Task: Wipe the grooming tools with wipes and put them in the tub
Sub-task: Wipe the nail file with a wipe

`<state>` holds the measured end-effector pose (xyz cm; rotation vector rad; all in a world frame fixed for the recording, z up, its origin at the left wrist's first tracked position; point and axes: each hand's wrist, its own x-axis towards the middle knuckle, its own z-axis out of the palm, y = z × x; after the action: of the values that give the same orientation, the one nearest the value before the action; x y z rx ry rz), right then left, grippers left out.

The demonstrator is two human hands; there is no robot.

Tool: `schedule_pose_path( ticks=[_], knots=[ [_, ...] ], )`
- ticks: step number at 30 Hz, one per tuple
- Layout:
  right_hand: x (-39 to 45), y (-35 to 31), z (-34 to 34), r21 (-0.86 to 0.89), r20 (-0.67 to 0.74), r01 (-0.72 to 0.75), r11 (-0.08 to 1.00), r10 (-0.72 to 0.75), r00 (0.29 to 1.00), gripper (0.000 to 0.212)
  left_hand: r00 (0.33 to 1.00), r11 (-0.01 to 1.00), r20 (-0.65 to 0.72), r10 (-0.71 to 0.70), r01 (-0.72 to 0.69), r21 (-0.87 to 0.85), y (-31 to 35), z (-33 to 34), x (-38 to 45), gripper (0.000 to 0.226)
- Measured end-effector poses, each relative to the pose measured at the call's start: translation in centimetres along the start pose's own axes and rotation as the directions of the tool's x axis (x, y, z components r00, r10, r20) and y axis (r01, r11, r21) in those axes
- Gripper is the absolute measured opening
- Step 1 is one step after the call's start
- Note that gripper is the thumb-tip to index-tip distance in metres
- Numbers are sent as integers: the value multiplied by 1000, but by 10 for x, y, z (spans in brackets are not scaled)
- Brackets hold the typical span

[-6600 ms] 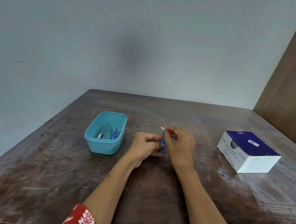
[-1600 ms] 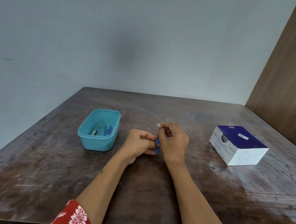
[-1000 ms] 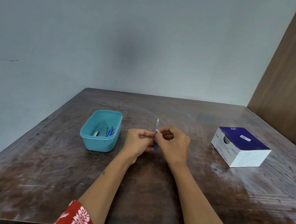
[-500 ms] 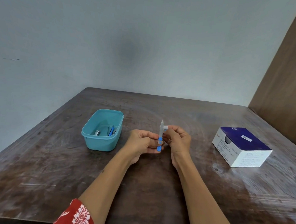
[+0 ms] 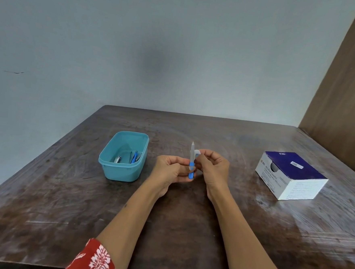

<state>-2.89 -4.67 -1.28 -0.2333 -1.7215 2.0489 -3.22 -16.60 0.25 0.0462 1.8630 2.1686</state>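
One tool in the hands, several already in the tub.

On the table [image 5: 186,229], the teal tub [image 5: 115,172] at centre left holds some tools; the swab box [image 5: 291,178] stands at right. The left hand [image 5: 170,170] pinches the blue-handled nail file [image 5: 191,162] upright; the right hand [image 5: 213,168] pinches a small white wipe [image 5: 197,152] against its blade. I judge that wiping is nearly finished; dropping it in remains.

In front of me lies a dark, scuffed wooden worktop [image 5: 186,229], its surface streaked with pale swirls. Behind it rises a plain grey-blue wall [image 5: 157,49] with a dim smudge near its middle. A brown wooden panel [image 5: 347,93] stands along my right side.
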Motion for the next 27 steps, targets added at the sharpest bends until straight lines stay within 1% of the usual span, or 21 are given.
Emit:
schedule_pose_path(
  ticks=[3, 5, 7, 9, 11, 13, 16, 18, 22, 24, 27],
  knots=[
    [2, -1, -2, 69, -34, 13, 998, -11, 999, 19, 998, 999, 53, -26, 24, 45, -1, 0, -1, 12],
    [3, -1, -4, 75, -42, -2, 997, 5, 999, 19, 998, 998, 55, -12, 9, 59, -1, 0, -1, 13],
    [3, 0, -4, 47, -33, -25, 999, 26, 999, 15, 999, 998, 30, 29, -30, 56, -1, 2, -1, 13],
    [2, 2, -3, 11, -7, -43, 999, 43, 999, 13, 997, 997, -28, 66, -64, 50, -1, 3, 0, 15],
    [1, 2, -2, -14, 17, -49, 999, 49, 999, 13, 995, 996, -66, 75, -72, 44, -1, 2, 1, 16],
    [1, 0, -2, 2, 13, -30, 1000, 30, 999, 13, 998, 997, -39, 53, -51, 54, 0, 1, 1, 15],
    [2, -3, -4, 56, -33, -5, 998, 7, 999, 15, 1000, 997, 14, 19, -20, 78, -1, 0, 0, 14],
    [2, -3, -4, 48, -40, -7, 999, 9, 999, 16, 999, 996, 6, 31, -32, 81, -2, 1, 0, 14],
    [0, -1, -2, -23, -5, -22, 999, 22, 1000, 17, 995, 995, -64, 81, -76, 66, -2, 1, 2, 16],
    [1, -2, -2, 30, -17, -39, 999, 40, 999, 15, 998, 996, -30, 61, -59, 64, -2, 1, 1, 15],
    [3, -5, -4, 190, -44, -87, 978, 97, 994, 15, 998, 995, 44, 34, -38, 87, -2, 2, -1, 14]
  ],
)
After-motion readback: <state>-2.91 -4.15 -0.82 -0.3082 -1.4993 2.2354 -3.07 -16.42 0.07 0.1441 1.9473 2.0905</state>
